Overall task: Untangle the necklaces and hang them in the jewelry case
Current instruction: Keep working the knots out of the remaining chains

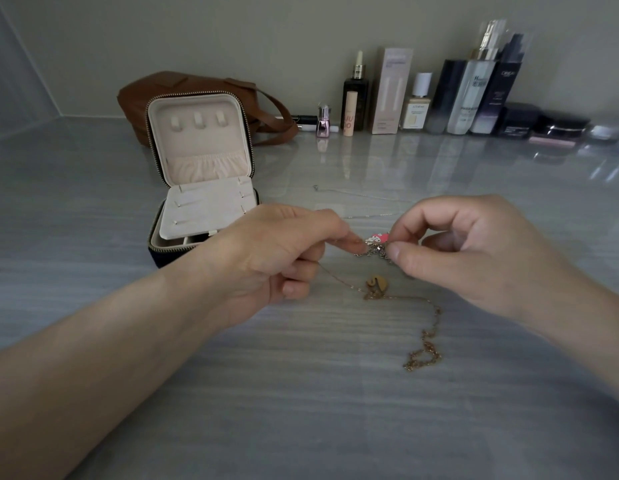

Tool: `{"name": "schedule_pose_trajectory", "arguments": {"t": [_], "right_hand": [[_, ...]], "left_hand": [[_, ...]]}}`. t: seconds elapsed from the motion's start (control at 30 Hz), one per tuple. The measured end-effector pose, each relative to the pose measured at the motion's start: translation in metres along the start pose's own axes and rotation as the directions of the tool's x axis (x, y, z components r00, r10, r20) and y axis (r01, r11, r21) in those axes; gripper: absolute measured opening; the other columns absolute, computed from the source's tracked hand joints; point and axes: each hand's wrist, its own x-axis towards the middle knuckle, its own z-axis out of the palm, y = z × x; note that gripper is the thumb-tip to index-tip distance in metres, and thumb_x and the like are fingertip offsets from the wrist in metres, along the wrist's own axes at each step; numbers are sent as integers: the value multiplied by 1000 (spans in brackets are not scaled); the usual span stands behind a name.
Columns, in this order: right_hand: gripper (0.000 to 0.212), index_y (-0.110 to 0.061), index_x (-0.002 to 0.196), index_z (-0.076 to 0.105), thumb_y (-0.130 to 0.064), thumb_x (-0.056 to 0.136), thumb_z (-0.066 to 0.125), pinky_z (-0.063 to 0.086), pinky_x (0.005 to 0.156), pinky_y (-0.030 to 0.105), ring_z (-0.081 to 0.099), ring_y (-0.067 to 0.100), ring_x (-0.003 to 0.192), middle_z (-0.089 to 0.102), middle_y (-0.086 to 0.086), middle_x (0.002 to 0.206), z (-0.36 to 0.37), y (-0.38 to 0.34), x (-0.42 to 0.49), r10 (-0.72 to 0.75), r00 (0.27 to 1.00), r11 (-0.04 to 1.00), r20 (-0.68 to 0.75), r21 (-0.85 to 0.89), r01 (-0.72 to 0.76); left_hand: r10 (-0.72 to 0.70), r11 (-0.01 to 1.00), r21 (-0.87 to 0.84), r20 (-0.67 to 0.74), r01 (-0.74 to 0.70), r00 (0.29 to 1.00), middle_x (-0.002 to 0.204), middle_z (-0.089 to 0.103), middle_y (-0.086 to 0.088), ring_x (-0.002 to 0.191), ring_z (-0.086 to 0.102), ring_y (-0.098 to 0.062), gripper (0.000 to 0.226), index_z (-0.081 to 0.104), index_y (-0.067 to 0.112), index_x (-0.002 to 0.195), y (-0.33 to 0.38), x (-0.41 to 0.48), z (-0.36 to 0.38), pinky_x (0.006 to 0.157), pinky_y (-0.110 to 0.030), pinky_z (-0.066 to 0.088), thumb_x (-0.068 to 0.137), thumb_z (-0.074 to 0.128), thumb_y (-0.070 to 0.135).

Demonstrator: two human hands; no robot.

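Observation:
A knot of tangled chains (376, 250) with a pink and white charm (379, 238) hangs just above the grey table, between my two hands. My left hand (283, 254) pinches its left side and my right hand (467, 251) pinches its right side. A gold necklace (424, 344) with a round gold pendant (377, 284) trails from the knot across the table toward me. A thin silver chain (356, 194) lies on the table behind my hands. The jewelry case (200, 174) stands open at the left, its cream lid upright with three hooks (198, 120) and a pouch.
A brown leather bag (183, 88) lies behind the case. Several cosmetic bottles and boxes (439, 98) line the back wall at the right. Bare grey table (301, 410) stretches in front of my hands.

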Motion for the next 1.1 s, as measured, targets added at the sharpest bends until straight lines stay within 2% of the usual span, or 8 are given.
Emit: {"name": "schedule_pose_trajectory", "arguments": {"t": [0.07,0.2,0.33,0.47,0.57,0.77,1.03,1.1], "right_hand": [[6,-24,68,68,-29,67,67,39,49,23,50,20,46,63,-14,54,0,0,1,-12,1000,1000,-7,-6,12],[4,-25,70,70,-28,68,71,50,59,41,61,37,61,69,-9,70,1,0,3,-25,999,1000,-34,7,25],[4,-23,69,69,-24,71,72,42,52,23,56,30,51,66,-13,61,2,1,3,-20,999,1000,-42,7,21],[7,-23,69,69,-20,74,72,40,48,20,54,27,50,64,-16,57,1,2,3,-22,998,1000,-64,3,22],[9,-23,69,68,-19,75,72,37,44,14,48,11,43,61,-18,53,1,3,2,-19,998,1000,-65,7,20],[3,-23,71,69,-25,72,71,40,47,16,52,13,47,65,-11,64,0,3,2,-32,999,999,-40,30,33],[3,-25,71,69,-27,71,71,45,51,18,59,22,53,67,-12,67,1,4,2,-17,999,1000,-44,19,18],[4,-25,70,68,-26,73,71,43,50,14,55,14,48,66,-15,63,1,4,1,-15,999,1000,-35,20,16]], "left_hand": [[11,1000,4,3,-11,1000,50,23,6,41,20,-8,18,74,10,66,0,0,0,41,-21,18,78,67,21],[47,998,30,10,-47,999,43,40,9,42,25,-6,15,72,11,64,0,-2,0,40,-19,21,54,72,23],[47,998,31,-7,-47,999,45,40,6,42,25,-6,5,72,14,60,0,-2,-1,38,-18,22,58,75,17],[41,998,37,-24,-40,999,45,36,5,43,25,-7,13,71,13,61,-2,1,-1,40,-19,23,74,72,10],[46,999,12,-29,-46,998,48,38,5,44,25,-7,15,70,13,62,-2,1,0,40,-20,23,76,70,9],[58,998,7,-22,-57,998,50,44,3,42,26,-6,14,71,11,64,-2,0,-1,38,-18,23,77,69,7],[60,997,40,-27,-59,998,46,35,6,41,23,-6,16,69,15,58,-1,0,0,38,-19,19,74,72,11],[68,996,53,-27,-67,997,43,33,8,39,22,-6,17,68,17,58,-1,0,0,38,-19,16,74,71,13]]}}
